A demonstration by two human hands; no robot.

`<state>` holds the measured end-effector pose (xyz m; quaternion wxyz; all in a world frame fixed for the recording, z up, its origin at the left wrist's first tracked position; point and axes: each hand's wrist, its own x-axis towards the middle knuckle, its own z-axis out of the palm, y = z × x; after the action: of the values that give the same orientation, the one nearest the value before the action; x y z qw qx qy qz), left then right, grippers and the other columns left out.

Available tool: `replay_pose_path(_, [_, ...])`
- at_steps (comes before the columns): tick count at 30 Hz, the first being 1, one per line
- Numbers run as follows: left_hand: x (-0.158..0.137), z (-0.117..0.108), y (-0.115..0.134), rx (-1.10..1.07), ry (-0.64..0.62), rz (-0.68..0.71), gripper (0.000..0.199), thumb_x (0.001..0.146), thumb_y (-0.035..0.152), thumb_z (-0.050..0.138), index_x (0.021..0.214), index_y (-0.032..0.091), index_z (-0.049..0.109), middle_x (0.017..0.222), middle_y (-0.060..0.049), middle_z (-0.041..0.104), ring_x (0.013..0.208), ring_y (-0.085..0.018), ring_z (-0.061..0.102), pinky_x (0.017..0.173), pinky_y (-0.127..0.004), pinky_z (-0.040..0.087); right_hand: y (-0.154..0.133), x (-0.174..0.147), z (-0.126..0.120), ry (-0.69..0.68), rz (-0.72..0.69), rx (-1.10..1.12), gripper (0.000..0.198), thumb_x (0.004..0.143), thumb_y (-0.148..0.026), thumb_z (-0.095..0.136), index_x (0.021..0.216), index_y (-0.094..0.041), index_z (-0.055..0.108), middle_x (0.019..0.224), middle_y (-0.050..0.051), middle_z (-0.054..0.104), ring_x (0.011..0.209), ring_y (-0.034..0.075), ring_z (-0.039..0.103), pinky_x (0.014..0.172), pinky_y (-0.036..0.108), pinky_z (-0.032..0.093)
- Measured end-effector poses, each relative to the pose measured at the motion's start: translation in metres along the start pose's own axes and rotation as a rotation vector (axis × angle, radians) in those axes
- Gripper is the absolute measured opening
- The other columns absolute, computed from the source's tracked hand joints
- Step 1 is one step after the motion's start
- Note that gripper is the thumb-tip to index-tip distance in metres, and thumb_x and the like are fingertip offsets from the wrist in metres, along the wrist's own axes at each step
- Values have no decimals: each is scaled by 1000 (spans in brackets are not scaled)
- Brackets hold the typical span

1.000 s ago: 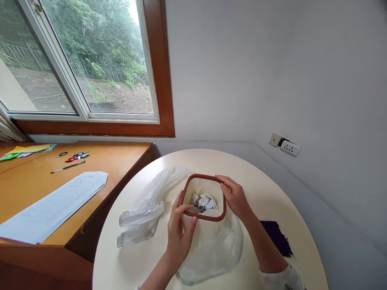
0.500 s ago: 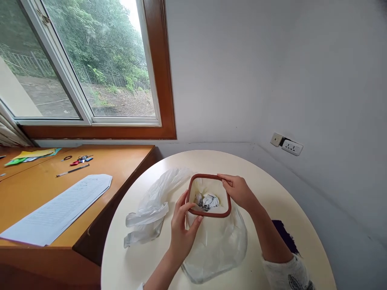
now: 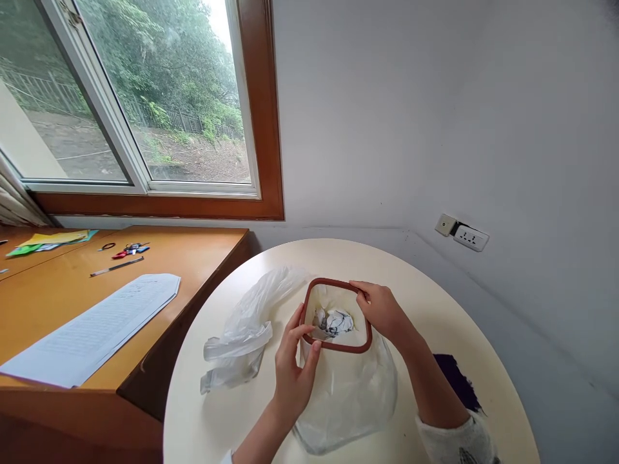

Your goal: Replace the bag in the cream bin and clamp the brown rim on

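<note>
A small trash bin [image 3: 338, 348] with a squarish red-brown rim stands on the round table, its mouth facing me. Crumpled paper [image 3: 339, 321] with dark marks lies inside the pale lining. From under the rim a translucent plastic bag [image 3: 353, 406] hangs loosely over the outside and spreads toward me. My left hand [image 3: 296, 364] grips the rim's near left corner, fingers at the left side and thumb at the front. At the far right corner, my right hand [image 3: 382, 310] pinches the rim between thumb and fingers.
Another crumpled plastic bag [image 3: 246, 328] lies left of the bin on the cream round table [image 3: 207, 425]. A dark purple cloth [image 3: 457, 380] is partly behind my right forearm. The wooden desk [image 3: 203, 251] at left holds papers [image 3: 101, 328], a pen [image 3: 116, 267] and keys [image 3: 131, 250].
The view has shifted slightly. Both hands keep their hold on the bin's rim, and my left thumb sits a little higher against the front of it.
</note>
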<state>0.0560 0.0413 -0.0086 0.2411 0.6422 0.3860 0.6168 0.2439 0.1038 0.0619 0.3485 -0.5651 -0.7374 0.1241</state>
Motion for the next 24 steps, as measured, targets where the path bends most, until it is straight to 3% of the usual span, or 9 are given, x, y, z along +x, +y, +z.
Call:
replay_pose_path(9, [2,-2,0,119,-2,63,18,83,16,51,99,22,51,136,-9,40,125,-24,38,93,-37,43,-17,6,0,-90,-20,-269,43,73,-3,38,101,-19,67,96,10,69,88,25,64,76,37,49])
replay_pose_path(12, [4,-3,2,141,-8,76,16,83,15,50,97,22,51,135,-9,40,125,-24,38,93,-37,43,-23,9,10,-108,-105,-296,50,70,1,37,111,-13,61,115,14,60,107,28,56,92,42,42])
replay_pose_path(14, [4,-4,3,160,-15,74,16,83,15,50,97,22,51,134,-9,41,124,-24,39,93,-37,42,-25,9,15,-139,-149,-253,59,68,3,36,122,-14,53,127,11,52,117,26,48,97,41,39])
replay_pose_path(18, [5,-4,4,170,-21,84,14,83,15,49,95,21,51,132,-10,41,122,-25,40,92,-39,42,-27,10,14,-224,-125,-273,67,65,3,35,129,-16,47,130,8,50,119,24,46,96,40,39])
replay_pose_path(24, [6,-3,4,175,-19,103,12,83,14,49,92,22,50,128,-9,43,120,-23,41,92,-38,41,-32,12,5,-315,-113,-334,64,69,1,34,131,-13,43,130,7,50,118,20,44,96,33,37])
